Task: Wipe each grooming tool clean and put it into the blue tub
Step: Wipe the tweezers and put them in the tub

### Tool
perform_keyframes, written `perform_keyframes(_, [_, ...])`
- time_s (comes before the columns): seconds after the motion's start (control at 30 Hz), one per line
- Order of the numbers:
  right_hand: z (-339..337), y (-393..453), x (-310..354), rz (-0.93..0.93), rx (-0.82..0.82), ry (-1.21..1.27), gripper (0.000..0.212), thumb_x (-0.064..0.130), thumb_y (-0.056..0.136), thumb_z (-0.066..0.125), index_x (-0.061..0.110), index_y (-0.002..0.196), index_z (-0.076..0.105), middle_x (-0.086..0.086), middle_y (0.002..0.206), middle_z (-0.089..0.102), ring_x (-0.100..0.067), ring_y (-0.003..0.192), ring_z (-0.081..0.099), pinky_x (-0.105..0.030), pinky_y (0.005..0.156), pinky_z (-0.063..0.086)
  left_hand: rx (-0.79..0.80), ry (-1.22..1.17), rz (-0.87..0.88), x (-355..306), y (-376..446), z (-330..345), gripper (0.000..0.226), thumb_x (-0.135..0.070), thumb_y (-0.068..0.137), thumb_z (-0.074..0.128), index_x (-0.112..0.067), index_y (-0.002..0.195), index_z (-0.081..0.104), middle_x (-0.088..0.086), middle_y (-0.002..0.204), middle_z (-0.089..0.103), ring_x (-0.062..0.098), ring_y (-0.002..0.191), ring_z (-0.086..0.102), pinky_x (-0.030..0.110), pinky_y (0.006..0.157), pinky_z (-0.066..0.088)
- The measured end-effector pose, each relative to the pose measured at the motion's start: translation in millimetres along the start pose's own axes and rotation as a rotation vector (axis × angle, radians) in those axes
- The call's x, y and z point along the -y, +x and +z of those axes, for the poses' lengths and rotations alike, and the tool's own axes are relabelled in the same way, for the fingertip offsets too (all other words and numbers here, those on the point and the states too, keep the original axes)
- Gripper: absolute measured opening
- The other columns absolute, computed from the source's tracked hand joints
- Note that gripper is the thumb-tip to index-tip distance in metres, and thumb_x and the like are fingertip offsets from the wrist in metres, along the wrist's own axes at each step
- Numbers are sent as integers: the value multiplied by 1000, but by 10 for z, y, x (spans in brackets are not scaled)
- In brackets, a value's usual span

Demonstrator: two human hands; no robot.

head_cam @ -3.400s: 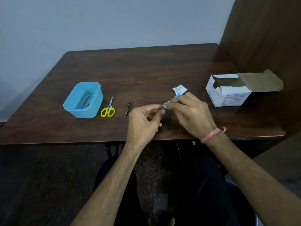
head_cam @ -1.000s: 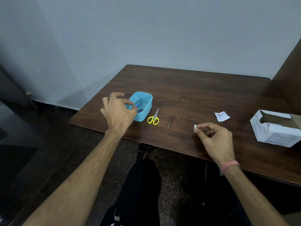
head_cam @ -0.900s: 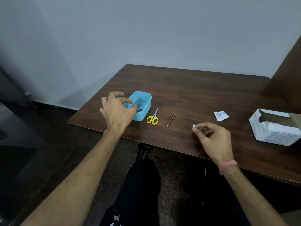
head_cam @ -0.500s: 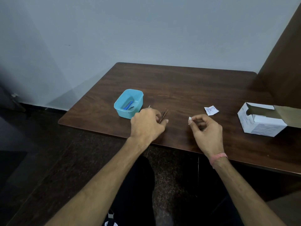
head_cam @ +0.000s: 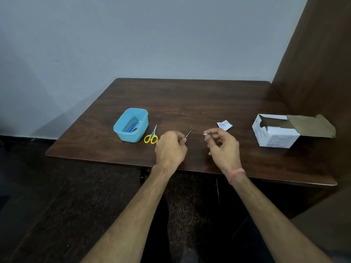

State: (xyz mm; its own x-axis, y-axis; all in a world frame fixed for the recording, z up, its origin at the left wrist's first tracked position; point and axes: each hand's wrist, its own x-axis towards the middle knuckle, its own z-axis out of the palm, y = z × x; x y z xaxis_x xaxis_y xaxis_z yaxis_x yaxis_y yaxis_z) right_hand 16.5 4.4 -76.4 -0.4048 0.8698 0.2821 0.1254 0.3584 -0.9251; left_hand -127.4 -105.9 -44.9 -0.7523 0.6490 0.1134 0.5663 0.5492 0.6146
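Table (head_cam: 190,103) dark wood, grey wall | left hand (head_cam: 171,147) pinches tweezers (head_cam: 188,132) | right hand (head_cam: 224,147) pinches wipe (head_cam: 205,134)

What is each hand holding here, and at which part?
The left hand pinches the tweezers at their near end, tips pointing away. The right hand pinches a small white wipe between thumb and fingertip.

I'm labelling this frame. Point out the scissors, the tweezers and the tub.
scissors (head_cam: 151,138): head view, yellow handles.
tweezers (head_cam: 188,132): head view, shaft above the fingers.
tub (head_cam: 126,134): head view, near wall.
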Motion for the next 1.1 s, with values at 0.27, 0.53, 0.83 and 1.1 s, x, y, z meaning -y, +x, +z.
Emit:
perform_keyframes(0.27, [-502, 12, -108, -78, -29, -59, 13, 18, 100, 82, 29, 105, 82, 12, 91, 79, -18, 81, 75, -45, 69, 67, 190, -619, -96, -176, -184, 330, 12, -25, 111, 71, -23, 105, 81, -13, 87, 85, 10, 57, 74, 30, 50, 61])
perform_keyframes(0.53, [-602, 97, -143, -619, -80, -460, 11, 14, 102, 81, 18, 110, 87, 7, 107, 83, -16, 93, 77, -38, 81, 63, 164, -554, 38, -90, -265, 439, 16, -22, 112, 70, -26, 107, 84, -14, 86, 85, 6, 48, 67, 23, 41, 51])
perform_keyframes(0.83, [-417, 81, -199, -880, 116, -699, 19, 9, 102, 74, 22, 114, 82, 8, 106, 77, -21, 87, 69, -41, 55, 57, 181, -574, 101, -6, -268, 443, 17, -25, 114, 69, -26, 118, 85, -15, 90, 85, 5, 52, 68, 23, 43, 54])
perform_keyframes(1.1, [-423, 72, -149, -679, -16, -690, 19, 9, 100, 76, 17, 114, 85, 4, 104, 76, -20, 96, 70, -44, 61, 59, 184, -584, 101, 17, -254, 493, 15, -27, 113, 70, -24, 119, 84, -17, 89, 85, 3, 50, 66, 23, 42, 53])
